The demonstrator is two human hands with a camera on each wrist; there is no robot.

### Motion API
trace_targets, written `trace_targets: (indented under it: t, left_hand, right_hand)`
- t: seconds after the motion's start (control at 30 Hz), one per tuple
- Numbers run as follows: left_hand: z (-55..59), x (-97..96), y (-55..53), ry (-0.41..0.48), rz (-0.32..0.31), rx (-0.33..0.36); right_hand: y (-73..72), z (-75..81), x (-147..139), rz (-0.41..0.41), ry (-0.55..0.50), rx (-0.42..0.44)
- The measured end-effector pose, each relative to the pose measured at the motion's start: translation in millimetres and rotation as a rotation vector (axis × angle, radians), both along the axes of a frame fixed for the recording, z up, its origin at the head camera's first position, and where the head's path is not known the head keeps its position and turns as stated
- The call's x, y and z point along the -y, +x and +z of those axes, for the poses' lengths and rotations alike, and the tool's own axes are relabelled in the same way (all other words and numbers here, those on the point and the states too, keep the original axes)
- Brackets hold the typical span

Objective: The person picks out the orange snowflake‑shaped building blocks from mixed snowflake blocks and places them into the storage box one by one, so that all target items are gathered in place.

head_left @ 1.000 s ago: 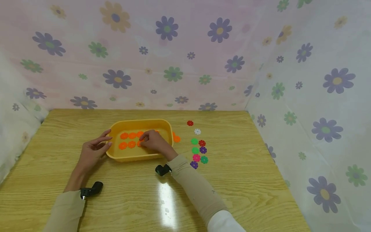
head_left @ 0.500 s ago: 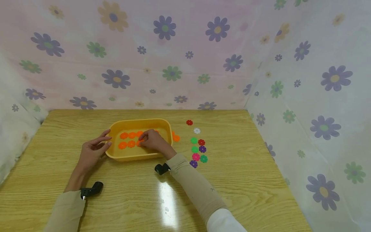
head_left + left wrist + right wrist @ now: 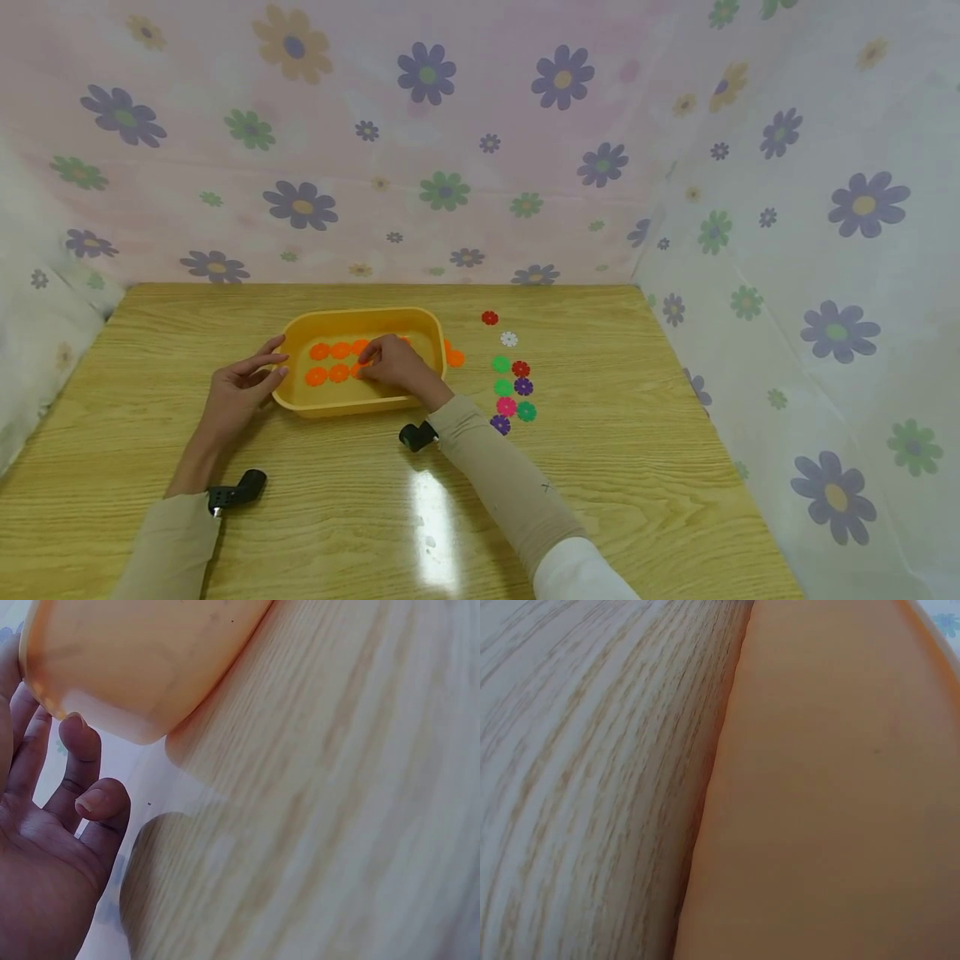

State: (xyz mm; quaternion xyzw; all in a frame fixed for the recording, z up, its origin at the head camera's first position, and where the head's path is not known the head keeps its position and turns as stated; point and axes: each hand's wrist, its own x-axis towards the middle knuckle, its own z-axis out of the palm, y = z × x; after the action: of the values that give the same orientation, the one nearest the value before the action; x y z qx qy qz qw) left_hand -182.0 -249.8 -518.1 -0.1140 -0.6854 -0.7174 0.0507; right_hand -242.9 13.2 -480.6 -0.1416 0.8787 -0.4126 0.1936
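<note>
A yellow plastic basket (image 3: 360,407) stands on the table, with orange snowflake discs (image 3: 317,377) lying flat in two rows on its floor. My right hand (image 3: 397,362) reaches over the near rim into it, and its thumb and fingertips pinch an orange snowflake disc (image 3: 356,372) at the right of the near row. That hand hides part of the discs behind it and does not show in the right wrist view. At the basket's left end, my left hand (image 3: 238,396) touches the rim with its fingertips, the fingers loosely bent in the left wrist view.
More orange discs (image 3: 455,358) lie outside the basket's right end. Farther right, several loose discs in red, white, green (image 3: 503,387), purple and pink are spread on the wooden table (image 3: 622,467). Flowered cloth (image 3: 450,150) stands behind and at the sides.
The view has shifted slightly. Both hands keep almost the same place, the right in the basket and the left at its end.
</note>
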Motion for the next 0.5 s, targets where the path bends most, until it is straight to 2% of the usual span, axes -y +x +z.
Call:
trace_targets:
  t: [0.5]
  left_hand:
    - [-0.5,-1.1,-0.6,0.001,0.011,0.0]
  right_hand:
    - [-1.1,-1.9,-0.5,-0.007,0.023,-0.03]
